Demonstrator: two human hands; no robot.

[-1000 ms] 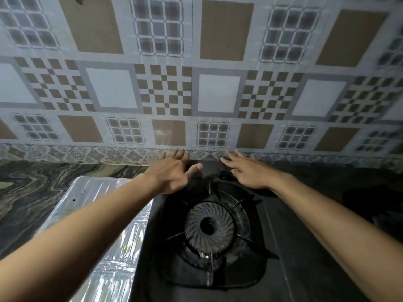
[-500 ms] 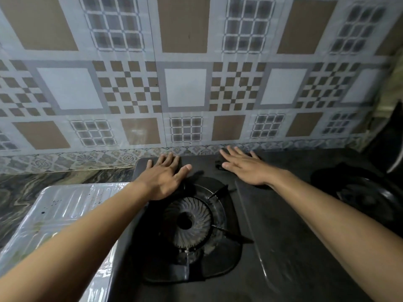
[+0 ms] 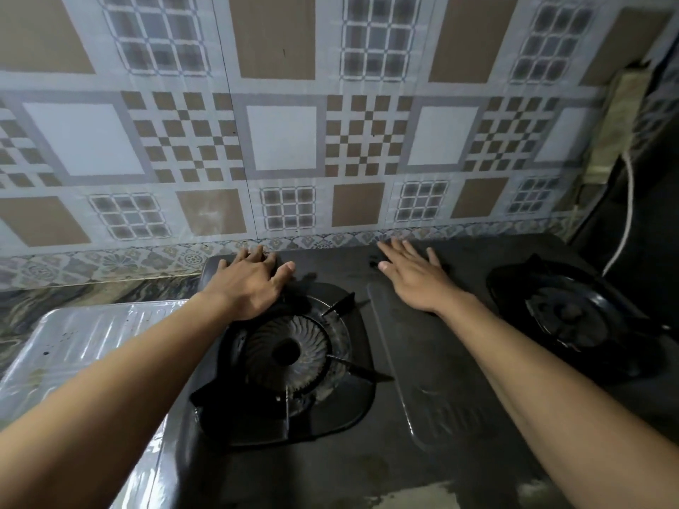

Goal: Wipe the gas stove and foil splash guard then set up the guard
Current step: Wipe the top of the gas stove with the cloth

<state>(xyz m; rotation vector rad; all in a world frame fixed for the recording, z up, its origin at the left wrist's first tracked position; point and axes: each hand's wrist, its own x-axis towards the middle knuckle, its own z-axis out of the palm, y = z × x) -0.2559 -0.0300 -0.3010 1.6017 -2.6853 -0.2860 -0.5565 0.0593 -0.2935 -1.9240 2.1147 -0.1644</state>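
Note:
A black two-burner gas stove [image 3: 404,361] fills the middle of the view, close to the tiled wall. My left hand [image 3: 250,284] lies flat with straight fingers on the stove's back left edge, just behind the left burner [image 3: 290,350]. My right hand [image 3: 415,277] lies flat on the back middle of the stove top, fingers spread toward the wall. Neither hand holds anything. The silver foil splash guard [image 3: 73,347] lies flat on the counter to the left of the stove, partly under my left forearm.
The right burner [image 3: 573,317] sits at the stove's right side. A patterned tile wall [image 3: 286,137] rises right behind the stove. A marbled counter [image 3: 92,292] shows at left. A white cable [image 3: 628,214] and a dark object stand at the far right.
The view has swung right, bringing the right burner fully into sight. Both hands have settled flat near the stove's back edge, spread a little farther apart.

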